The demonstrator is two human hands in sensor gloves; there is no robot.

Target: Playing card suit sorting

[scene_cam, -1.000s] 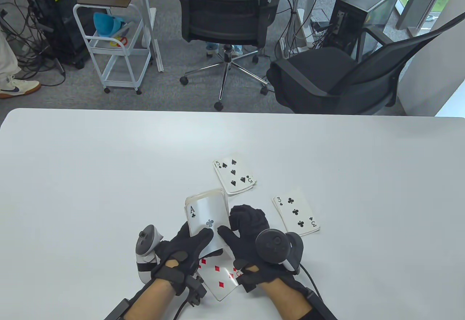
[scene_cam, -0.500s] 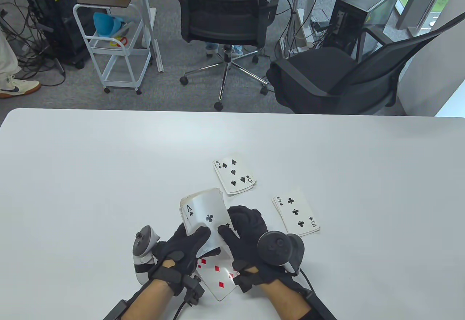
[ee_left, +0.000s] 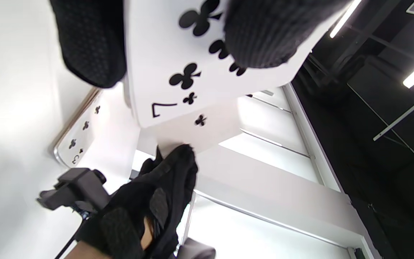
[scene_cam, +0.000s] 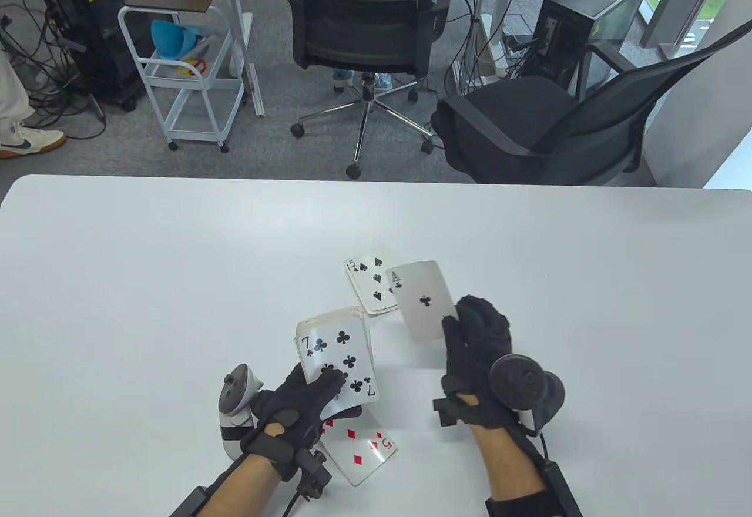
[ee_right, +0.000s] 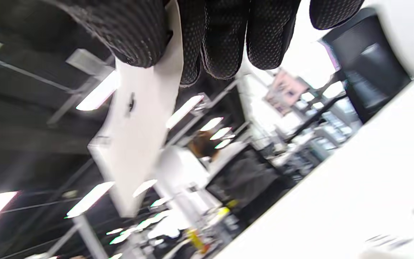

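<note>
White table (scene_cam: 147,282) was bare across its whole left half and far right side, with open room toward the rounded far edge; all cards sat bunched near the front centre. Left hand (scene_cam: 294,399) gripped the face-up deck (scene_cam: 338,358), seven of clubs on top, thumb pressed on the face, raised above the table. Right hand (scene_cam: 479,335) pinched the ace of clubs (scene_cam: 424,299) between thumb and fingers, lifted off the table, tilted, to the right of the deck. From the table view that ace overlapped the right part of the spade pile (scene_cam: 367,282) with a five on top; no contact visible. Diamond pile (scene_cam: 361,449), five showing, lay flat below the left hand near the front edge, partly covered by the glove. Club pile (ee_left: 81,133), three on top, showed only in the left wrist view, flat on the table behind the right hand; in the table view the right hand hid it. Beyond the far edge stood two office chairs (scene_cam: 364,29), a white cart (scene_cam: 188,70) and computer towers (scene_cam: 76,23), well apart from the cards.
</note>
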